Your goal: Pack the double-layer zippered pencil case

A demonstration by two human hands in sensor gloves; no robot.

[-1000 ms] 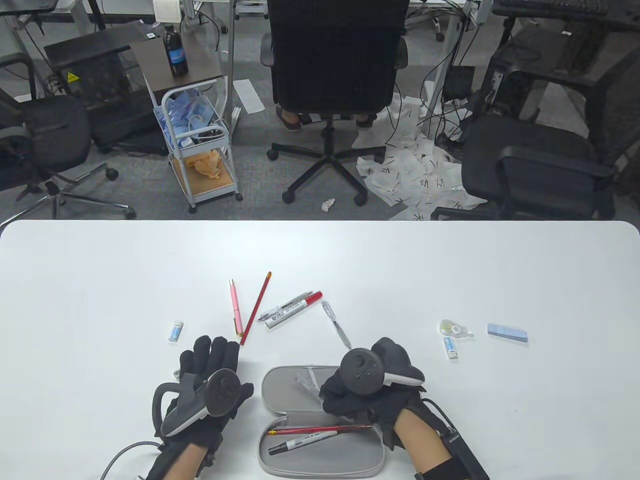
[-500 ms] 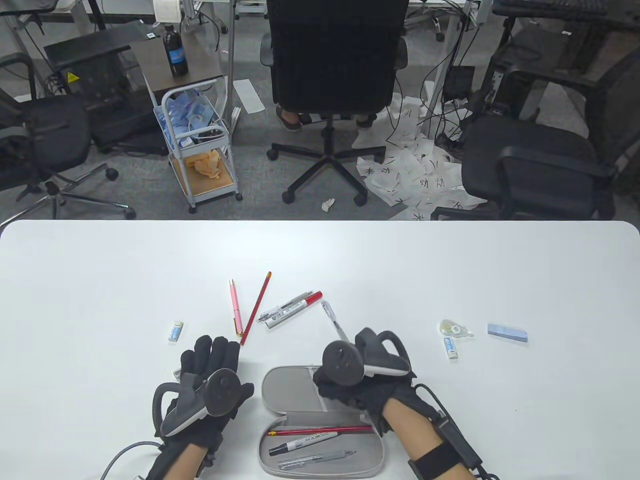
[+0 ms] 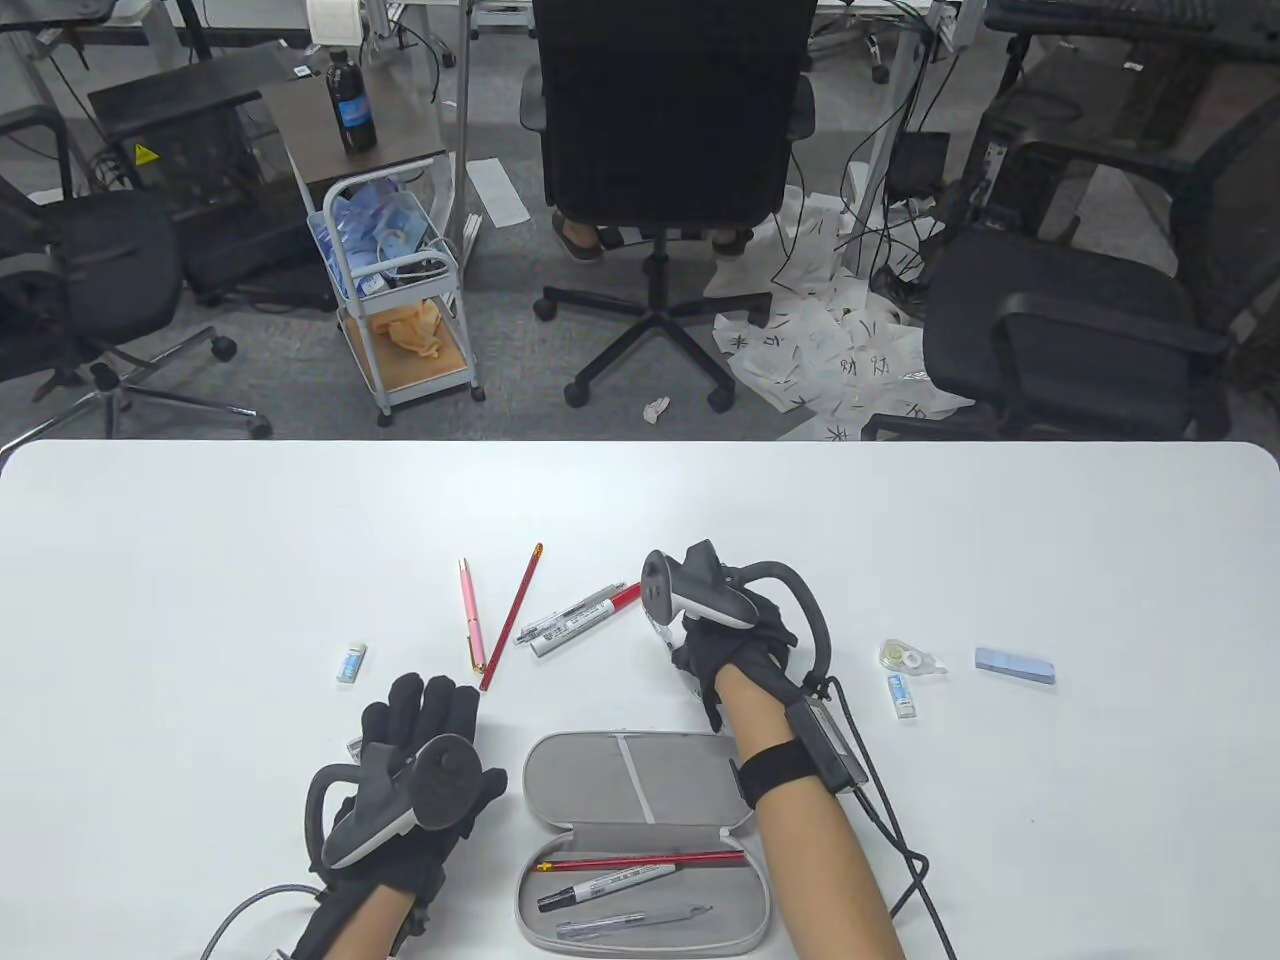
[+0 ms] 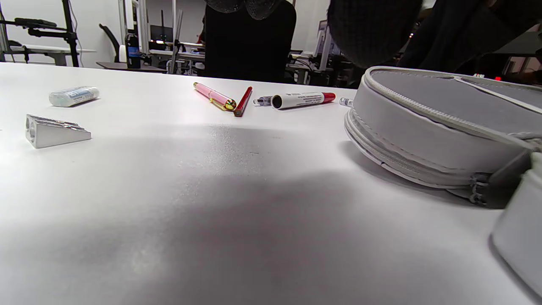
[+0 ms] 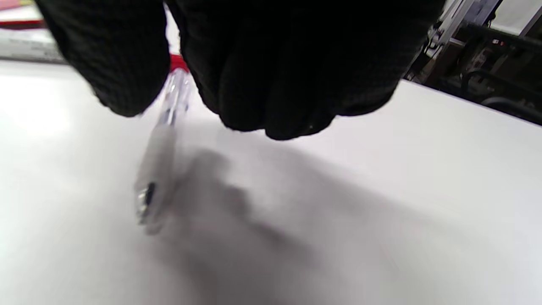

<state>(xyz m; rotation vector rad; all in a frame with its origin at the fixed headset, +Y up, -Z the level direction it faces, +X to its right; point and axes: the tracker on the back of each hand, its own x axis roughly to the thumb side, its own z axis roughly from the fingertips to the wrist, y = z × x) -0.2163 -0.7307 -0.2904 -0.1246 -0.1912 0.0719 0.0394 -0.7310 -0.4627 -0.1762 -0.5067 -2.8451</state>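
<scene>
Spanning the foreground, white table (image 3: 200,540) fronts black office chair (image 3: 665,120)

Even overhead light, white table (image 3: 200,560) bright. Left wrist view: broad soft shadow, glare patches. Right wrist view blurred; clear pen (image 5: 163,140) smeared.

White tabletop (image 3: 200,560). Grey pencil case (image 3: 640,775) with a white zip; inside, a red pencil (image 3: 640,860) and a white marker (image 3: 605,885). Farther off lie a pink pen (image 3: 472,613) tipped gold, another red pencil (image 3: 511,617) and a white marker with a red cap (image 3: 590,618). Pale blue eraser (image 3: 1015,666) far right. Black gloves.
</scene>
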